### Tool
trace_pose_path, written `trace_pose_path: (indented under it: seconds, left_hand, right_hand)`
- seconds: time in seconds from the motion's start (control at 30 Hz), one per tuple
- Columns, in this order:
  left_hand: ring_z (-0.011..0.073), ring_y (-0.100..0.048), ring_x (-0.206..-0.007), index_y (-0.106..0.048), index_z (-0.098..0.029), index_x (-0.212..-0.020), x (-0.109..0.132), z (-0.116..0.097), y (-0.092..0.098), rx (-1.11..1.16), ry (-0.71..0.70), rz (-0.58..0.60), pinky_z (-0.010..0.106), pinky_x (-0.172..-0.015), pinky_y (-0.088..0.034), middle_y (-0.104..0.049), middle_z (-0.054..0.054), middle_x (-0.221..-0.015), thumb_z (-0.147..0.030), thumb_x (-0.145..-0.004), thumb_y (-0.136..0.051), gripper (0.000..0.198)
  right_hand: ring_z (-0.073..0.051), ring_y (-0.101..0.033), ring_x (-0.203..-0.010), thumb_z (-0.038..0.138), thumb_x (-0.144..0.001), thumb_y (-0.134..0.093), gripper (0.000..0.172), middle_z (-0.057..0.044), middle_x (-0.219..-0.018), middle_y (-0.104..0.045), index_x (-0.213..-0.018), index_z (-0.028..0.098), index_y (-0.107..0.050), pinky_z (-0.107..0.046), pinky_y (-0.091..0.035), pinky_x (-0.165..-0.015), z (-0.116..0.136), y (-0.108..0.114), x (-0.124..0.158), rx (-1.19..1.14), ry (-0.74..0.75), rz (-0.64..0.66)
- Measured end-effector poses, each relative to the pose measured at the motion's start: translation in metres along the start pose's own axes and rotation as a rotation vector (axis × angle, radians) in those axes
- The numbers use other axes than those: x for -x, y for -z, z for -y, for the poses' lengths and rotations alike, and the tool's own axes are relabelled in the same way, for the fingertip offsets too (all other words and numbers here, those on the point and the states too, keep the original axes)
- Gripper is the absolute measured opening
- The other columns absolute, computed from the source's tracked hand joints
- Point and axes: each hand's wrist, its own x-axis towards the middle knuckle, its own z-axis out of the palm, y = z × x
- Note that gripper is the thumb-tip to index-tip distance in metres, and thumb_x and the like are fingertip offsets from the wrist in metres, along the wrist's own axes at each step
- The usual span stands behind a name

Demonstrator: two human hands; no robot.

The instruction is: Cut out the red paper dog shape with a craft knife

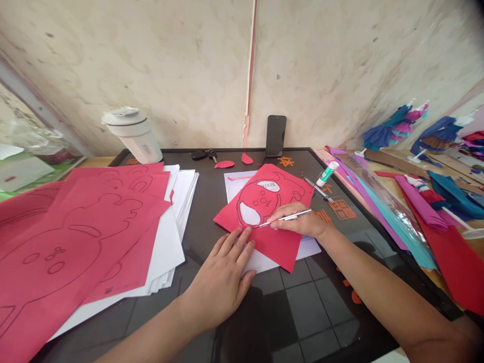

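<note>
A red paper sheet (264, 237) with a dark-outlined animal drawing lies on white paper (260, 262). Two openings cut in the red sheet show white beneath. My left hand (230, 272) rests with its fingers stretched out over the sheet's lower left edge, pressing on it. Pinched in my right hand (297, 219) is a slim silver pen-style craft knife (291, 217). Its tip touches the sheet beside the drawn outline, just right of the lower cut opening. Two red paper cut-offs (224, 164) lie behind the sheet.
Left, red drawn sheets (75, 232) cover a white paper stack (170, 242). Along the back stand a white cup (132, 136), keys (204, 155) and a phone (276, 136). A glue stick (327, 174) and pens (319, 190) lie right, near coloured paper (378, 201) and small paper dresses (393, 123).
</note>
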Motion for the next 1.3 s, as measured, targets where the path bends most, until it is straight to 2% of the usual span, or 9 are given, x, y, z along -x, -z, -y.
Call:
trace_pose_path:
  seconds: [0.4, 0.57, 0.7, 0.87, 1.03, 1.13, 1.3]
  left_hand:
    - [0.0332, -0.039, -0.140, -0.050, -0.015, -0.140, 0.000, 0.000, 0.000, 0.013, 0.004, -0.008, 0.049, -0.109, -0.039, -0.037, 0.014, -0.156, -0.035, -0.100, -0.040, 0.046]
    - [0.0345, -0.039, -0.140, -0.050, -0.013, -0.140, -0.001, 0.000, 0.002, 0.013, 0.002, 0.008, 0.050, -0.109, -0.040, -0.037, 0.016, -0.155, -0.034, -0.100, -0.042, 0.046]
    - [0.0352, -0.038, -0.140, -0.050, -0.012, -0.140, -0.002, 0.000, 0.002, 0.013, 0.003, 0.025, 0.052, -0.108, -0.040, -0.036, 0.016, -0.156, -0.033, -0.100, -0.041, 0.046]
    - [0.0323, -0.039, -0.140, -0.049, -0.015, -0.140, -0.002, 0.000, 0.002, 0.013, 0.008, 0.018, 0.049, -0.110, -0.039, -0.038, 0.014, -0.155, -0.034, -0.099, -0.042, 0.046]
    - [0.0325, -0.038, -0.140, -0.050, -0.015, -0.140, -0.001, 0.001, 0.001, 0.004, -0.001, 0.003, 0.049, -0.110, -0.039, -0.039, 0.014, -0.154, -0.035, -0.099, -0.041, 0.046]
    - [0.0324, -0.040, -0.139, -0.050, -0.014, -0.140, -0.001, 0.001, 0.000, -0.011, -0.006, -0.008, 0.048, -0.109, -0.039, -0.040, 0.014, -0.154, -0.035, -0.100, -0.041, 0.046]
    - [0.0329, -0.039, -0.139, -0.050, -0.014, -0.139, 0.001, 0.000, -0.002, 0.003, -0.004, -0.039, 0.050, -0.110, -0.038, -0.041, 0.015, -0.153, -0.035, -0.100, -0.042, 0.045]
  right_hand:
    - [-0.018, -0.072, -0.077, 0.039, -0.077, -0.077, 0.019, -0.003, -0.086, -0.078, -0.090, 0.024, -0.080, -0.031, -0.059, -0.073, -0.005, 0.003, 0.000, 0.041, 0.033, 0.003]
    - [-0.017, -0.071, -0.076, 0.035, -0.078, -0.076, 0.016, -0.003, -0.086, -0.078, -0.089, 0.024, -0.080, -0.029, -0.057, -0.071, -0.004, 0.005, 0.000, 0.044, 0.057, 0.008]
    - [-0.016, -0.068, -0.069, 0.032, -0.078, -0.076, 0.013, -0.003, -0.084, -0.077, -0.087, 0.023, -0.080, -0.028, -0.055, -0.066, -0.004, 0.005, 0.000, 0.050, 0.064, -0.003]
    - [-0.013, -0.062, -0.058, 0.031, -0.078, -0.075, 0.015, -0.002, -0.076, -0.074, -0.088, 0.021, -0.079, -0.026, -0.052, -0.057, -0.007, 0.008, -0.001, 0.031, 0.061, -0.001]
    - [-0.011, -0.061, -0.056, 0.031, -0.078, -0.076, 0.014, -0.003, -0.078, -0.075, -0.086, 0.020, -0.079, -0.024, -0.051, -0.055, -0.011, 0.011, 0.000, 0.015, 0.061, -0.005]
    - [-0.011, -0.062, -0.057, 0.031, -0.076, -0.079, 0.015, -0.003, -0.076, -0.074, -0.085, 0.019, -0.079, -0.024, -0.051, -0.056, -0.017, 0.012, 0.000, -0.033, 0.059, -0.024]
    - [-0.012, -0.062, -0.060, 0.033, -0.079, -0.077, 0.015, -0.001, -0.067, -0.070, -0.086, 0.020, -0.078, -0.024, -0.050, -0.057, -0.029, 0.013, 0.001, -0.242, 0.067, -0.125]
